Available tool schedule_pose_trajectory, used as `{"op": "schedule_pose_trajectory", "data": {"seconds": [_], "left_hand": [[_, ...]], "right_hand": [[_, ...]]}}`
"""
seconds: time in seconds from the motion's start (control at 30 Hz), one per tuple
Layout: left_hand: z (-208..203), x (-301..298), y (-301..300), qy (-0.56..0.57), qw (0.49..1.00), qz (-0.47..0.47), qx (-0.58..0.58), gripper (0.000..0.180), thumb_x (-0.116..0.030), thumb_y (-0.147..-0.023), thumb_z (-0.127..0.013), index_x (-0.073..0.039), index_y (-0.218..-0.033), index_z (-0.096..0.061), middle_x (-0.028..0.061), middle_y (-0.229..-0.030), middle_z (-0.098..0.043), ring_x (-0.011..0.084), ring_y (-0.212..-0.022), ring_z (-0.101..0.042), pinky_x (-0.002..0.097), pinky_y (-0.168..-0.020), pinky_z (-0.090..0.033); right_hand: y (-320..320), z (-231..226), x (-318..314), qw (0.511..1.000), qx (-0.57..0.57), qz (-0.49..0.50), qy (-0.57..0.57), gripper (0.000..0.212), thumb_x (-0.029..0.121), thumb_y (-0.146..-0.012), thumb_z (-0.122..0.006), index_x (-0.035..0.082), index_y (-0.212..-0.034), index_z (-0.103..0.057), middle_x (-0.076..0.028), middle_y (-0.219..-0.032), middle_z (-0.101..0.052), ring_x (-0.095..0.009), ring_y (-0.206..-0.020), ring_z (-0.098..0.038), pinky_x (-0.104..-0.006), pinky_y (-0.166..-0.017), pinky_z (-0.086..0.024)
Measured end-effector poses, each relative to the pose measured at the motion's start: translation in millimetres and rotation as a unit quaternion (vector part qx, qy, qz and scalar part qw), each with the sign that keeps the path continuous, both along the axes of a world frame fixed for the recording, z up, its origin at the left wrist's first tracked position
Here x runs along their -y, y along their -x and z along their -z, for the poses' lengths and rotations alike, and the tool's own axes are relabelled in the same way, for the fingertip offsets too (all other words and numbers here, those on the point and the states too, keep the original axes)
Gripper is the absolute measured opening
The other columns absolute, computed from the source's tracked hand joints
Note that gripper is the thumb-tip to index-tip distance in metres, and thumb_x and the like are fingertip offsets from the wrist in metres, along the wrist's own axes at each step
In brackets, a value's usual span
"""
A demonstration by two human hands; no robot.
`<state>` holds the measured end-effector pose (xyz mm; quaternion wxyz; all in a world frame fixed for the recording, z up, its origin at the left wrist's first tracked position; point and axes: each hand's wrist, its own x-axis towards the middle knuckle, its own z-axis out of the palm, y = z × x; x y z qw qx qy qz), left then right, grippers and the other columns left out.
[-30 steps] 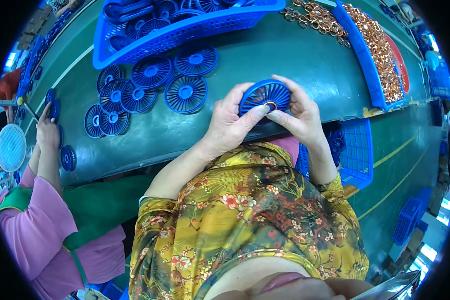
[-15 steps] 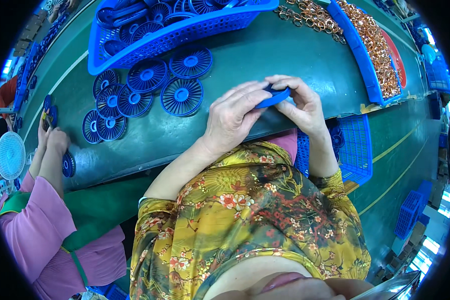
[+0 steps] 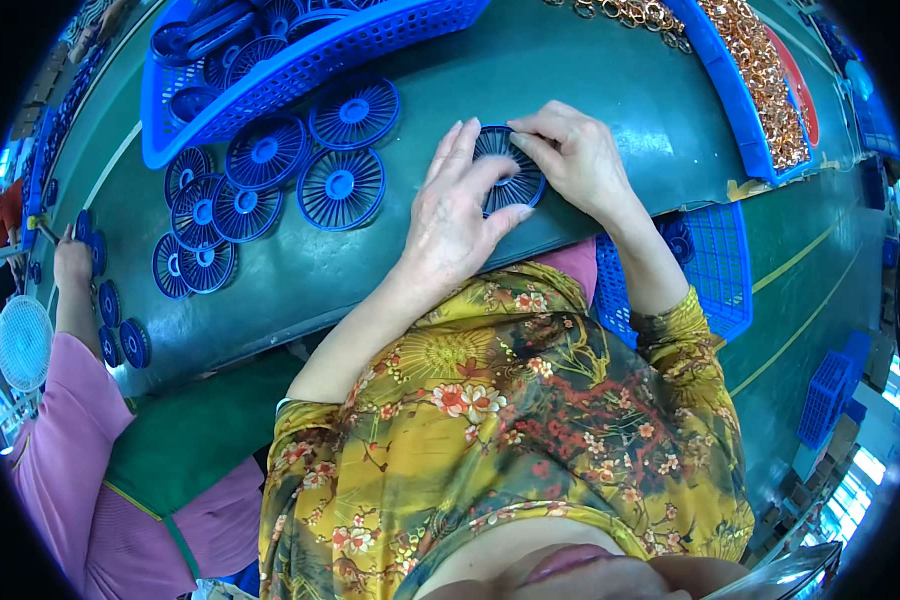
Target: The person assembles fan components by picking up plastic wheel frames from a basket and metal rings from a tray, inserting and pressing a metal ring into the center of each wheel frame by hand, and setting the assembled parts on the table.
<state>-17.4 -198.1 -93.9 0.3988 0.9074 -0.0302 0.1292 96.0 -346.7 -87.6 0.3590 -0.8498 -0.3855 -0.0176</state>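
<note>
A round blue spoked plastic grille (image 3: 523,184) lies flat on the green table near its front edge, between my two hands. My left hand (image 3: 452,212) is open over the left side of the disc, fingers spread, the thumb along its lower rim. At the upper right rim, my right hand (image 3: 574,152) is closed, thumb and index finger pinched on the edge. Whether a small part is also in that pinch cannot be seen. Several like grilles (image 3: 341,186) lie in a loose group to the left, some overlapping.
A blue perforated basket (image 3: 310,60) heaped with grilles stands at the far left. On the right, a blue tray (image 3: 722,88) holds many copper-coloured rings, with more rings loose beside it. Another blue basket (image 3: 727,262) sits below the table edge. A co-worker's hand (image 3: 73,265) works at left.
The grille has gone from tilted up in both hands to flat on the table. My left fingers have spread off it; my right hand pinches its rim. The co-worker's arm has reached farther away.
</note>
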Motion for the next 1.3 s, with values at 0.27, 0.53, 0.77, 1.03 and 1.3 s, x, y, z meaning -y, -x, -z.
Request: {"op": "schedule_pose_trajectory", "data": {"seconds": [0.27,0.53,0.77,1.03,1.3], "left_hand": [[8,-9,5,-0.029,0.999,-0.011,0.016,0.07,-0.028,-0.073,-0.077,-0.004,-0.129,-0.045,0.0272,-0.138,-0.041,0.0416,-0.133,-0.034,0.0455,-0.109,-0.032],[-25,-58,36,-0.247,0.94,-0.232,0.032,0.068,-0.05,-0.079,-0.066,-0.022,-0.137,-0.047,0.0177,-0.149,-0.029,0.0425,-0.139,-0.018,0.0684,-0.106,-0.01],[-15,-92,87,-0.24,0.924,-0.299,0.001,0.057,-0.05,-0.078,-0.066,-0.02,-0.125,-0.059,0.0133,-0.149,-0.032,0.0387,-0.141,-0.016,0.0715,-0.103,-0.007],[-27,-155,131,-0.275,0.902,-0.332,-0.019,0.052,-0.042,-0.082,-0.065,-0.02,-0.128,-0.056,0.0124,-0.146,-0.039,0.0346,-0.138,-0.028,0.0663,-0.107,-0.012],[-21,-156,137,-0.233,0.877,-0.402,0.12,0.035,-0.015,-0.09,-0.061,-0.008,-0.124,-0.059,0.0157,-0.138,-0.049,0.0328,-0.132,-0.04,0.0527,-0.111,-0.02]], "right_hand": [[-9,1,-10,0.999,-0.018,-0.042,0.013,0.013,0.014,-0.084,-0.062,0.003,-0.089,-0.066,-0.015,-0.086,-0.064,-0.031,-0.079,-0.063,-0.0371,-0.07,-0.05],[-18,8,-63,0.972,-0.19,-0.023,-0.137,0.032,0.018,-0.09,-0.062,0.005,-0.119,-0.06,-0.005,-0.096,-0.064,-0.009,-0.075,-0.057,-0.0246,-0.07,-0.049],[43,-10,-145,0.996,0.003,-0.093,0.018,0.037,0.033,-0.089,-0.062,0.011,-0.119,-0.061,-0.011,-0.118,-0.062,-0.028,-0.106,-0.061,-0.0344,-0.087,-0.049],[88,-29,-222,0.991,-0.033,-0.111,0.073,0.044,0.043,-0.093,-0.048,0.011,-0.121,-0.059,-0.016,-0.114,-0.06,-0.033,-0.105,-0.059,-0.0431,-0.085,-0.049],[73,-11,-203,0.972,-0.074,-0.208,-0.083,0.052,0.04,-0.092,-0.052,0.001,-0.127,-0.05,-0.02,-0.124,-0.054,-0.038,-0.116,-0.05,-0.0441,-0.1,-0.04]]}}
